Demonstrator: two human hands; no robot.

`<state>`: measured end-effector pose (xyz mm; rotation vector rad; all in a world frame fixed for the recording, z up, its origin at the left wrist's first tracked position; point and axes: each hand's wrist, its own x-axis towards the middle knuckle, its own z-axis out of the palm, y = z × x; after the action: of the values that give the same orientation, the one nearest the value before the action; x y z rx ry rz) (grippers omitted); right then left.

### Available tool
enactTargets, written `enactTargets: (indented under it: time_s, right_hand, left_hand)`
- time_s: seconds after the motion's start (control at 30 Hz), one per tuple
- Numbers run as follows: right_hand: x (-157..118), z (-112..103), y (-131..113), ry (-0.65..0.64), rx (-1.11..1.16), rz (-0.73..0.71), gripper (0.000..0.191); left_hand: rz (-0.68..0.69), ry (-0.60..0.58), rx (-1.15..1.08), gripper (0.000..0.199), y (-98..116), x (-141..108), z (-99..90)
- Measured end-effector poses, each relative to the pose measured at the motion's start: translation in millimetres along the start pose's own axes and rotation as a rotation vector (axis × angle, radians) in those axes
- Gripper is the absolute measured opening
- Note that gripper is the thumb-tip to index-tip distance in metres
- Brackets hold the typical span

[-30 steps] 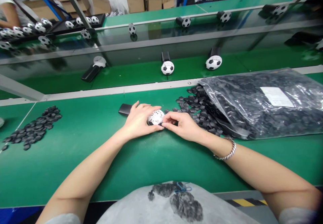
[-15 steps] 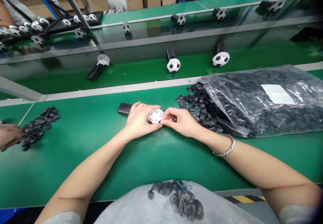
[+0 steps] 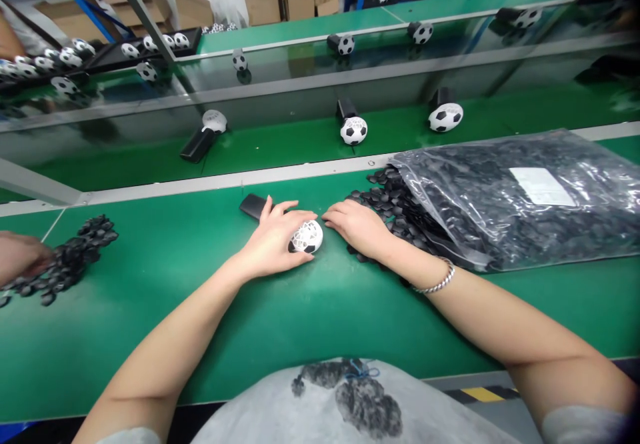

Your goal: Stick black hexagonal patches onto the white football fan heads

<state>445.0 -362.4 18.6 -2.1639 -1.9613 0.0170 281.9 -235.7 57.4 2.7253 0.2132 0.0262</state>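
Observation:
My left hand (image 3: 275, 241) is wrapped round a white soccer-ball part (image 3: 307, 237) with black patches at its lower side. A black handle (image 3: 253, 206) sticks out behind that hand, to its upper left. Just right of the ball, my right hand (image 3: 357, 227) hovers palm down by the edge of a pile of small black pieces (image 3: 395, 201). Its fingers are bent and close together, and their tips are hard to see, so what they hold, if anything, is hidden.
A clear bag (image 3: 530, 211) of black pieces lies at the right. Ball parts with black handles (image 3: 354, 131) sit on the green belt (image 3: 280, 137) beyond the rail. At the far left, another person's hand (image 3: 20, 256) touches a second black pile (image 3: 75, 254).
My right hand has drawn away from the ball towards the black pile. The ball has turned in my left hand, showing more of its side. Parts on the belt have shifted right.

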Motion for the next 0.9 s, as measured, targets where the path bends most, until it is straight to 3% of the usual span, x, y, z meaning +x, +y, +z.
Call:
enactTargets:
  time_s: [0.1, 0.23, 0.33, 0.43, 0.6, 0.77, 0.9]
  right_hand:
    - [-4, -2, -3, -0.029, -0.128, -0.067, 0.023]
    - [-9, -6, 0, -0.022, -0.093, -0.046, 0.025]
    - [-11, -10, 2, 0.042, 0.166, 0.042, 0.020]
    - [-12, -18, -2, 0.092, 0.506, 0.143, 0.011]
    - [-14, -25, -14, 0.188, 0.774, 0.110, 0.005]
    - [-16, -18, -22, 0.034, 1.173, 0.239, 0.011]
    - [-15, -13, -27, 0.034, 1.172, 0.224, 0.009]
  left_hand:
    - [-0.059, -0.054, -0.017, 0.062, 2, -3, -0.9]
    - [-0.214, 0.040, -0.110, 0.059, 8, -5, 8.5]
    - [-0.152, 0.074, -0.170, 0.050, 7, -3, 12.0]
    - [-0.014, 0.023, -0.197, 0.048, 0, -2, 9.1]
    - [0.082, 0.021, -0.209, 0.058, -8, -1, 7.3]
    - [0.090, 0.058, -0.236, 0.063, -9, 0, 11.4]
    - [0.076, 0.086, -0.264, 0.063, -9, 1, 13.8]
